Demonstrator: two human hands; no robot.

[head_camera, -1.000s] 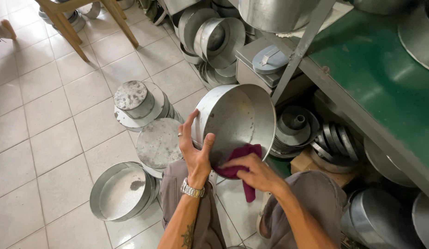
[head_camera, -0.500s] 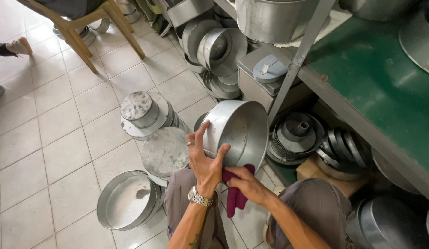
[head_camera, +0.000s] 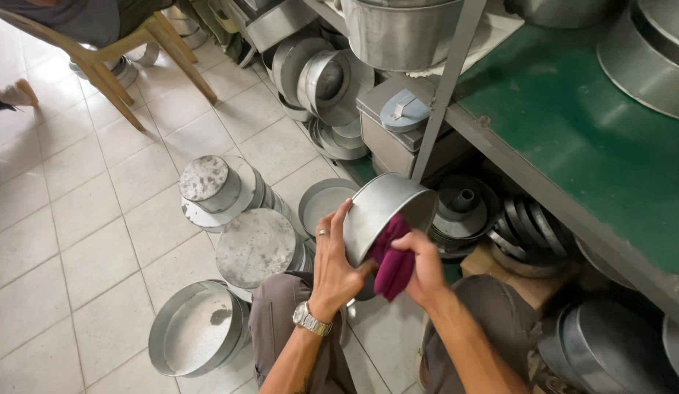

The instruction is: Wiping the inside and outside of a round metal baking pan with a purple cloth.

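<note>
Dull grey metal fills the scene: a round metal pan is tilted on its side between the person's knees, its outer wall turned toward the camera and its open mouth facing away toward the shelf. The left hand grips the pan's near rim, fingers spread up along the wall and the thumb low, a ring on one finger and a wristwatch on the wrist. The right hand is closed around a dark red cloth, pressing it against the pan's lower wall just beside the left hand, so the two hands almost meet under the pan. Left of the left hand, on the tiled floor, a stack of upturned round pans stands close, with a second, taller stack just beyond it. Below and left of the left hand a wide, shallow pan lies open side up. Beyond the hands another empty round pan rests on the floor, partly hidden by the held one. Right of the right hand, under the green shelf, ring moulds and nested tins are packed together. Far up and left of the hands stand the legs of a wooden chair.
</note>
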